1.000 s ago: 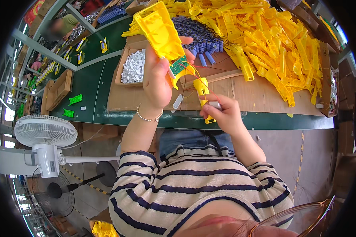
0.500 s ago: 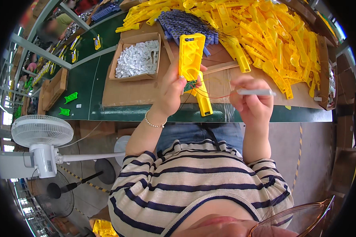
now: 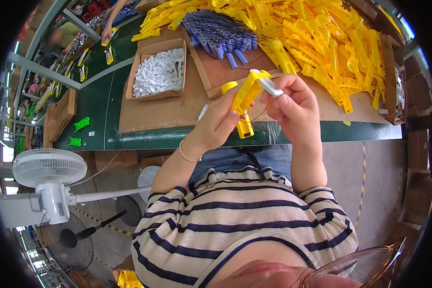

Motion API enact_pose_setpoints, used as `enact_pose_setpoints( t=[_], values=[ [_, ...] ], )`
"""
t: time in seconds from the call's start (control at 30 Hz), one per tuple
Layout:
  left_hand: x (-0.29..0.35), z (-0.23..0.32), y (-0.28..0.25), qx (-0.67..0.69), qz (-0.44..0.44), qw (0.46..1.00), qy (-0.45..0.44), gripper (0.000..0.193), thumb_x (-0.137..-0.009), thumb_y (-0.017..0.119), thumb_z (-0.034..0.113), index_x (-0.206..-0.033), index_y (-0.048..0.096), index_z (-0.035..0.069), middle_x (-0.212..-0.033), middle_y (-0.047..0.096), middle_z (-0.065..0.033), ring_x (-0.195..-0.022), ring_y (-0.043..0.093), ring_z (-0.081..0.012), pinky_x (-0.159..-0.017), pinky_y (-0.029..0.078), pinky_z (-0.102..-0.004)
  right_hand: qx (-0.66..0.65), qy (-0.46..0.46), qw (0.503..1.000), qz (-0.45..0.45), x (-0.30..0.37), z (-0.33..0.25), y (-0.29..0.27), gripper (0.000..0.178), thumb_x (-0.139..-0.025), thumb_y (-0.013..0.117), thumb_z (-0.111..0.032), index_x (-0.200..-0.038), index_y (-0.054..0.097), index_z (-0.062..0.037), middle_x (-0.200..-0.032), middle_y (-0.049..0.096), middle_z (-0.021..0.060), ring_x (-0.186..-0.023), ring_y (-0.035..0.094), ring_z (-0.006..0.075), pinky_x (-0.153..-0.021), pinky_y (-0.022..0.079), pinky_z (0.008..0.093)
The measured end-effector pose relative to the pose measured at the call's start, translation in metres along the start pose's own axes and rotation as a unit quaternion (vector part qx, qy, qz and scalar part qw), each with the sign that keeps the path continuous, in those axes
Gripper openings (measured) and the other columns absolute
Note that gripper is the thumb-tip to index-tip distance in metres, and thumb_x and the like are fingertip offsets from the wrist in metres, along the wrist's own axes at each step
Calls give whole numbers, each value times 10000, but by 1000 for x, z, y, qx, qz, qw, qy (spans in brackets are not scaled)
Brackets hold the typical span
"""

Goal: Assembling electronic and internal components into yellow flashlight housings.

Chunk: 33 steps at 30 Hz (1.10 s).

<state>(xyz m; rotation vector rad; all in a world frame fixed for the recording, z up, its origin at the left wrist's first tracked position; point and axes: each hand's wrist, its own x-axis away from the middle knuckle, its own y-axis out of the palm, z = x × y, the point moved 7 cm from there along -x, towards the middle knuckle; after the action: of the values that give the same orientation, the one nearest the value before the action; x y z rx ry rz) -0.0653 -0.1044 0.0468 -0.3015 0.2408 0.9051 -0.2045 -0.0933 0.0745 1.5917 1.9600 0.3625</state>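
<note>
My left hand (image 3: 217, 122) grips a hollow yellow plastic housing (image 3: 244, 97), tilted on edge above the table's front edge. Pinched in the fingers of my right hand (image 3: 296, 109) is a white, flat, narrow piece (image 3: 270, 87), its far end at the housing's upper end. Whether the piece sits inside the housing or only touches it, I cannot tell. A thin red wire (image 3: 259, 116) loops between the two hands. Below them, another yellow part (image 3: 245, 129) shows by the table edge. Left of my left hand lies a small white strip (image 3: 203, 112).
A cardboard box (image 3: 181, 89) of small white pieces stands left. Blue-wrapped cylinders (image 3: 216, 36) with dark wires lie behind my hands, and a large heap of yellow parts (image 3: 321, 48) fills the right. Two green parts (image 3: 81, 124) lie far left. A co-worker's hand (image 3: 106, 34) reaches in top left.
My right hand has brought the white piece left and up to the yellow housing. The housing has tipped over from upright, hiding the green circuit board. A co-worker's hand has come in at top left.
</note>
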Motion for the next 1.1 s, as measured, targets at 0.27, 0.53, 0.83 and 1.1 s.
enact_pose_setpoints(
  t=[0.27,0.53,0.83,1.1],
  values=[
    [9,-14,13,-24,-54,998,-18,520,-847,368,144,-1336,322,-27,-1071,561,-107,-853,550,-148,-793,454,-283,431,-80,889,133,-1,-22,-5,269,-818,685,-121,-1017,583,28,-904,659,109,-744,573,97,-674,458,216],
    [11,-16,24,108,-84,990,-28,474,-961,355,361,-1241,421,-16,-988,591,-111,-740,568,-140,-692,475,-263,120,73,990,-32,-15,21,-17,332,-854,654,-215,-1037,628,61,-924,667,88,-827,612,133,-751,473,254],
    [9,-26,26,252,-50,964,-73,386,-984,360,318,-1119,514,-8,-935,585,-91,-756,567,-134,-704,471,-266,99,65,991,65,-18,18,-15,257,-866,645,-186,-949,642,58,-895,664,83,-836,605,120,-745,468,236],
    [21,-48,8,222,154,961,-59,437,-987,368,358,-1251,434,16,-1005,575,-71,-804,550,-97,-703,446,-241,415,-27,904,98,2,8,-10,203,-755,726,-145,-883,652,-5,-829,649,56,-735,555,128,-685,450,274]
  ],
)
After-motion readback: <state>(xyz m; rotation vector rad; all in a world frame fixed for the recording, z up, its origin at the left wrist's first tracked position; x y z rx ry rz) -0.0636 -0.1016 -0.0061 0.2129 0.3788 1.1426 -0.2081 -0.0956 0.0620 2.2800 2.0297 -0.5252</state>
